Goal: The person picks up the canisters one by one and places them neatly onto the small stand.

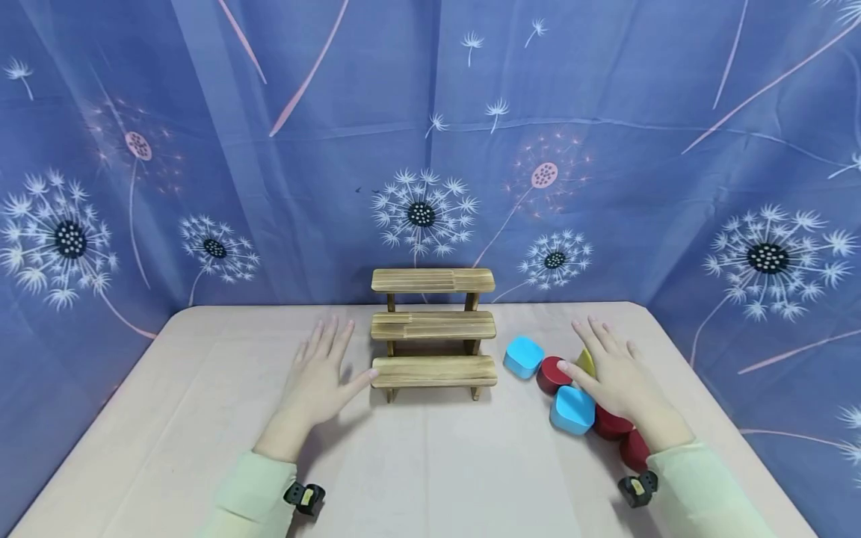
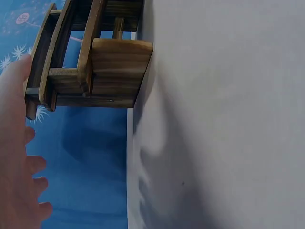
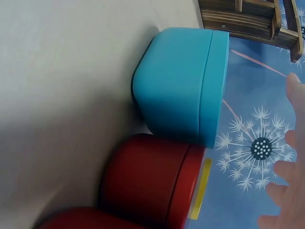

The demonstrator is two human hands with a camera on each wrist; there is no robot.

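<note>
My left hand hovers with fingers spread at the left of a three-step wooden stand; its thumb tip overlaps the lowest step's left end in the head view, and contact cannot be told. My right hand, fingers also spread and holding nothing, is over a group of lidded tins at the right. In that group are a square blue tin near the stand, a second blue tin, several round red tins and a yellow piece mostly hidden by the right hand. The right wrist view shows a blue tin beside a red one.
A pale cloth covers the table. Behind it and along both sides hangs a blue curtain with dandelion prints, and the stand is close to the back edge. Each wrist wears a small black device.
</note>
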